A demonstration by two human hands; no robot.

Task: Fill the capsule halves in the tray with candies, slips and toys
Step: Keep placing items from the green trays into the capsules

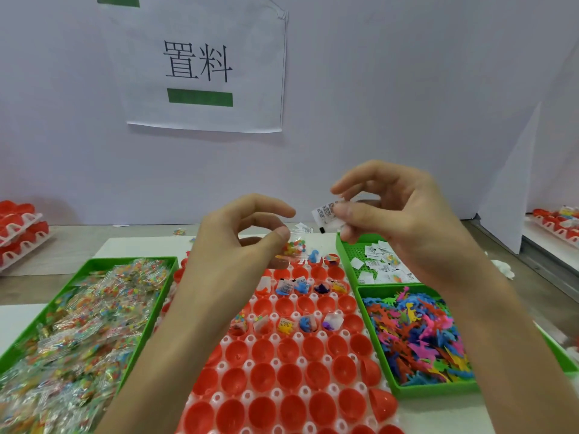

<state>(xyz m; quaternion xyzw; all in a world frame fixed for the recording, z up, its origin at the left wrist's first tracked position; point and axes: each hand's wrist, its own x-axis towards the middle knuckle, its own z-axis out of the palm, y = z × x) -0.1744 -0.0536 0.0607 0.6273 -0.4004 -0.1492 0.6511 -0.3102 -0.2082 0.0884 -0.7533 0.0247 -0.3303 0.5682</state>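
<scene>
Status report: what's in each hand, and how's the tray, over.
Left hand pinches candy packet. Right hand pinches printed slip. Capsule halves mostly empty, few far ones filled. Nothing blocking tray.

Tray (302, 361) before you, bins either side.
The tray lay before you, the candy bin (103, 261) to its left, the toy bin (438, 390) to its right, the slip bin (344, 261) just behind the toy bin. Over its far rows your left hand (238, 245) pinched a candy packet (294, 247), your right hand (401, 220) a slip (327, 214). A sign (200, 64) hung on the wall (407, 89) behind; stacked trays (22, 227) stood far left.
</scene>
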